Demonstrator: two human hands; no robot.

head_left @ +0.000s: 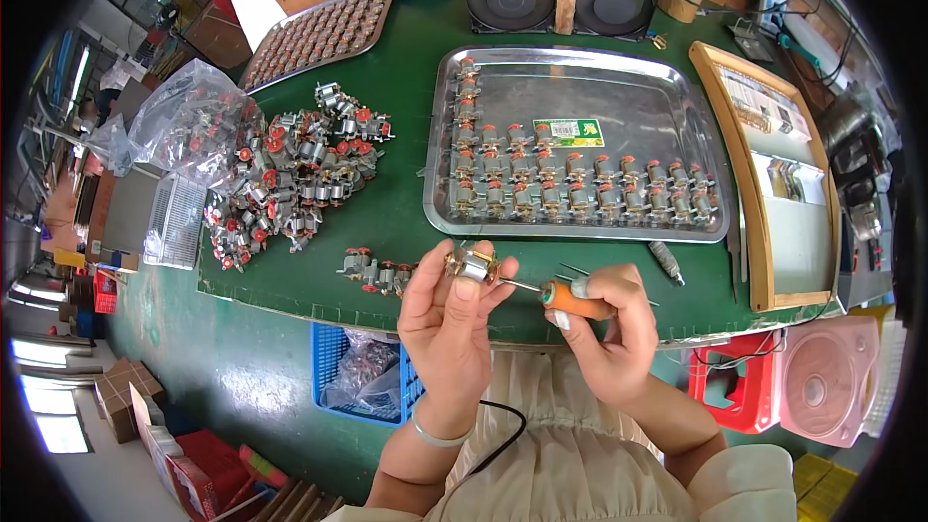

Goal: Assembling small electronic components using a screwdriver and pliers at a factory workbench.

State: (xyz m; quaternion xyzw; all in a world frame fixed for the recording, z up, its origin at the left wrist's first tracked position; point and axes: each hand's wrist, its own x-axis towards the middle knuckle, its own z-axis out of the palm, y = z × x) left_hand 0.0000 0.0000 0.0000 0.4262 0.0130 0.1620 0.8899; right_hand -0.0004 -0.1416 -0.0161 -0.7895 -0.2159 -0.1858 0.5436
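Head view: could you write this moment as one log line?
left hand: holding small motor | right hand: gripping orange-handled tool, pointed toward motor | large tray: partly filled

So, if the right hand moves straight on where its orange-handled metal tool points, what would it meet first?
Likely the small, rounded silver metal motor in the left hand; whether the tool already touches it is unclear.

Motor (473, 265): smth, glossy mtl
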